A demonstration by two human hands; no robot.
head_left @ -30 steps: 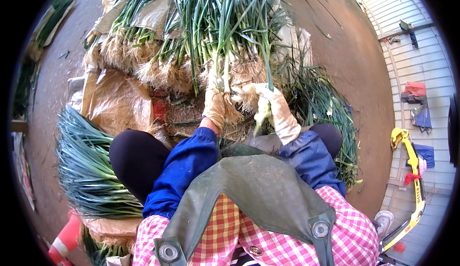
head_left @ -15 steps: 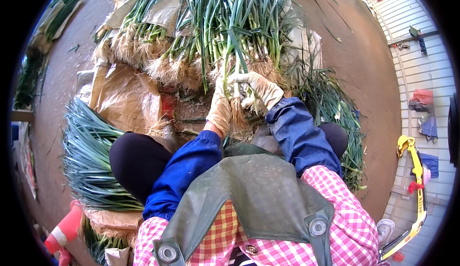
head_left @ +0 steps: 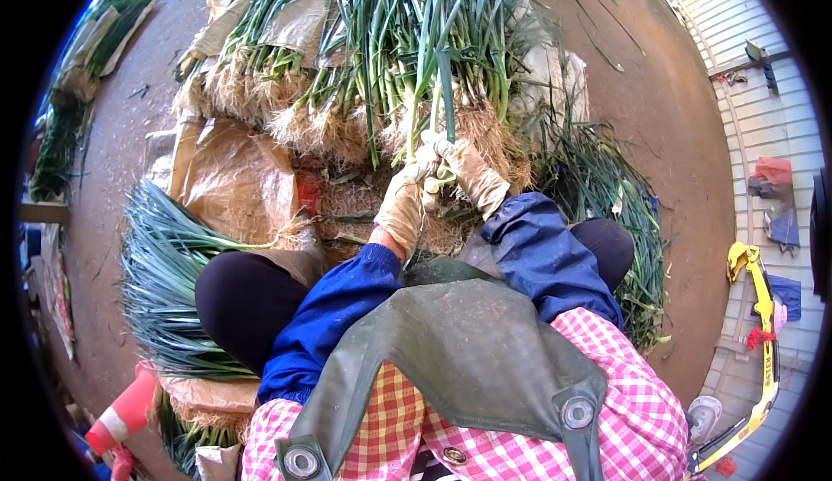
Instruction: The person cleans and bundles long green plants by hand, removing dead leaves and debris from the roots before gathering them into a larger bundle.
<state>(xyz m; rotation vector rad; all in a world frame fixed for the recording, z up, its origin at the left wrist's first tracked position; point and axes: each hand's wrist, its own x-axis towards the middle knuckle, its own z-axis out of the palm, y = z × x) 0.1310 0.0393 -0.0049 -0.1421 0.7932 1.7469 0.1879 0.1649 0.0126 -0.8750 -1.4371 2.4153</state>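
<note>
In cream work gloves, my left hand point(head_left: 402, 202) and my right hand point(head_left: 474, 176) come together in front of me, both with fingers closed. Between them are the pale lower stems of a few green onions point(head_left: 435, 115), whose long leaves point away from me. My left hand grips the stems from the left, while my right hand pinches at their base from the other side. The fingers cover most of the root ends. Just beyond my hands lies a thick heap of green onions point(head_left: 373, 65), with shaggy tan roots facing me.
A bundle of green onions point(head_left: 169, 282) lies by my left knee, near a brown sheet point(head_left: 238, 178). Loose leaves point(head_left: 620, 221) are piled at my right. A red-and-white cone point(head_left: 123, 412) stands lower left; a yellow toy-like excavator arm point(head_left: 764, 334) is at the right wall.
My hands have drawn closer together, and the right has turned inward over the stem bases. The tan roots that hung between my hands no longer show there.
</note>
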